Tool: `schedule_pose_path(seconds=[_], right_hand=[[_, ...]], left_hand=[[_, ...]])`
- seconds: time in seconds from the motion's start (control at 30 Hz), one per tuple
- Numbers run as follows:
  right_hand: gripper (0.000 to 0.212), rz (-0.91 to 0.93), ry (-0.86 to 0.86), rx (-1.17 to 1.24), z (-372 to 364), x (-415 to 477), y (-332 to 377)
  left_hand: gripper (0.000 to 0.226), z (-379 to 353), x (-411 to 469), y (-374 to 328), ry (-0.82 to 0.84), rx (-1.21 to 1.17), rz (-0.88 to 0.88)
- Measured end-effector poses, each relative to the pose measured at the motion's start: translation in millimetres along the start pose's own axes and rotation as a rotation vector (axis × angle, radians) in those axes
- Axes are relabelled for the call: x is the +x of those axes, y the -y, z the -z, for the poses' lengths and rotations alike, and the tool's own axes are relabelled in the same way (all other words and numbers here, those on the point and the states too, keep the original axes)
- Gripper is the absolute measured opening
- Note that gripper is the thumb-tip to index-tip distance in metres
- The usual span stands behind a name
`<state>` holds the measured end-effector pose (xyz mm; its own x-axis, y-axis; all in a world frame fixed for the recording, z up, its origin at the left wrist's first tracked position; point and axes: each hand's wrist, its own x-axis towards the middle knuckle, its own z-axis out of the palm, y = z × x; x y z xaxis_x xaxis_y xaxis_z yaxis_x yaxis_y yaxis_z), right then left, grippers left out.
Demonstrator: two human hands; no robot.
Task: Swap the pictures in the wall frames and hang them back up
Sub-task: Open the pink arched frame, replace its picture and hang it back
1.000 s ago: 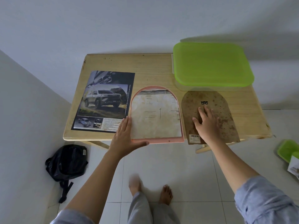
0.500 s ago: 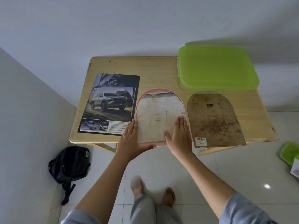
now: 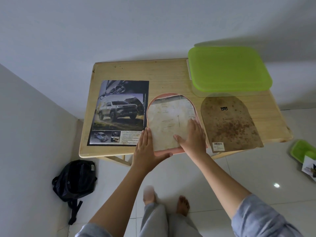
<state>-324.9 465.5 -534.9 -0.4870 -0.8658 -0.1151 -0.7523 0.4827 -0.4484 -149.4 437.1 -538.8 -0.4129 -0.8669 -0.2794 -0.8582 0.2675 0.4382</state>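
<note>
A pink arch-shaped frame (image 3: 167,95) lies face down on the wooden table (image 3: 164,74), with a yellowed paper sheet (image 3: 166,120) inside it. My left hand (image 3: 146,151) lies flat along the frame's left lower edge, thumb under its front rim. On the frame's right lower part my right hand (image 3: 193,139) rests flat, fingers straight on the paper. The brown arch-shaped backing board (image 3: 229,124) lies to the right. A car poster (image 3: 119,113) lies to the left.
A clear box with a green lid (image 3: 227,69) stands at the table's back right. A black backpack (image 3: 75,180) sits on the floor at the left wall. Another green-lidded box (image 3: 302,149) with papers is on the floor at the right. My bare feet stand below the table's front edge.
My right hand left the brown backing board and moved left onto the frame's right side. My left hand stayed on the frame's left edge.
</note>
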Motion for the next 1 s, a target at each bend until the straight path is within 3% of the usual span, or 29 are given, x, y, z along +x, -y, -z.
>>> schedule_pose_path(seconds=[0.17, 0.33, 0.57, 0.7, 0.83, 1.0], right_hand=[[0.073, 0.014, -0.098, 0.181, 4.3, -3.8, 8.8], [0.079, -0.052, -0.1, 0.302, 11.4, 3.8, 11.3], [0.107, -0.317, 0.14, 0.463, 28.3, 23.4, -3.8], [0.086, -0.3, 0.212, 0.518, 43.0, 27.3, -20.8], [0.078, -0.223, 0.163, 0.503, 64.4, 30.1, -48.4], [0.095, -0.204, 0.159, 0.355, 101.0, 23.7, -103.8]], left_hand=[[0.123, -1.3, 1.0, 2.0, -0.022, 0.002, -0.021], [0.124, -1.2, 1.0, 2.2, -0.039, 0.003, -0.028], [0.122, -2.2, 3.7, 3.4, -0.041, -0.089, 0.0], [0.122, -2.2, 2.4, 1.6, -0.022, -0.111, 0.032], [0.122, -1.0, -1.3, -5.8, -0.027, -0.176, 0.051], [0.111, -5.8, -7.9, -11.4, -0.03, -0.165, 0.086]])
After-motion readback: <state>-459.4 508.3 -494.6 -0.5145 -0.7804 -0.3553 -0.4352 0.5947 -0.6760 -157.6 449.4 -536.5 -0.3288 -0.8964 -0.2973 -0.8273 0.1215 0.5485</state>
